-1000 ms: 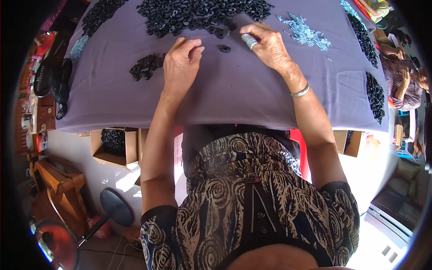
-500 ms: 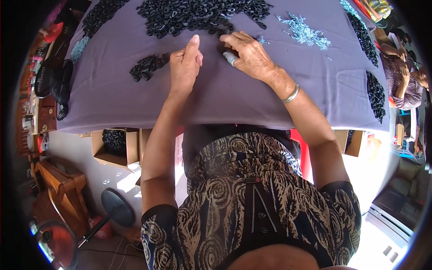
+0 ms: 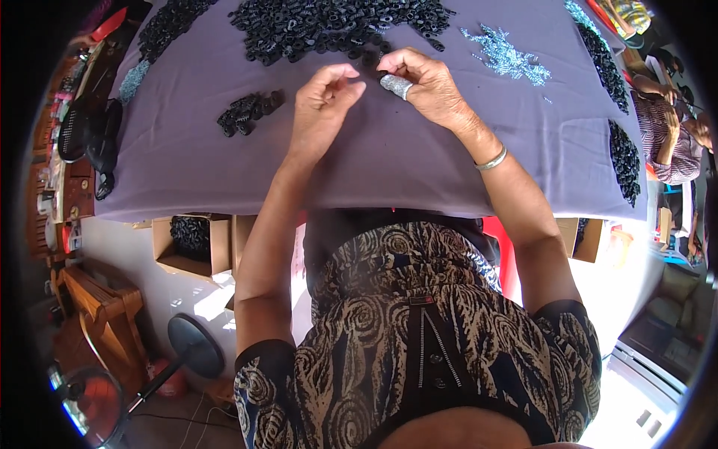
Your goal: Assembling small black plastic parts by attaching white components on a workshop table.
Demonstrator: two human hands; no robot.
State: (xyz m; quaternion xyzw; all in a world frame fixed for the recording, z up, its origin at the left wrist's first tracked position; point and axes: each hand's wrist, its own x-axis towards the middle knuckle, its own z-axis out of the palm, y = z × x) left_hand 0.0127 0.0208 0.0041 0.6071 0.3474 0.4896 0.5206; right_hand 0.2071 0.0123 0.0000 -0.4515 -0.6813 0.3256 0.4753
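Note:
My right hand (image 3: 432, 86) pinches a small black piece (image 3: 382, 74) between its thumb and fingertips. Grey-silver tape is wrapped around that thumb. Across from it, my left hand (image 3: 323, 103) has curled fingers, with a gap between thumb and index finger and nothing visible in it. Just beyond both hands lies a wide heap of small black plastic pieces (image 3: 321, 30) with ring-like openings. A smaller group of black pieces (image 3: 247, 112) sits left of my left hand. To the right of my right hand is a scattered pile of pale blue metallic, coil-like bits (image 3: 510, 56).
A purple-grey cloth (image 3: 419, 168) covers the table. More black pieces (image 3: 624, 161) lie along its right edge and at the far left (image 3: 168, 30). Below the table stands a cardboard box (image 3: 191, 254) with black pieces. Another person (image 3: 677, 146) sits at the right.
My left hand has turned, its upright thumb lowering toward my right hand. My right hand has drawn slightly back from the heap, and a black piece now shows at its fingertips.

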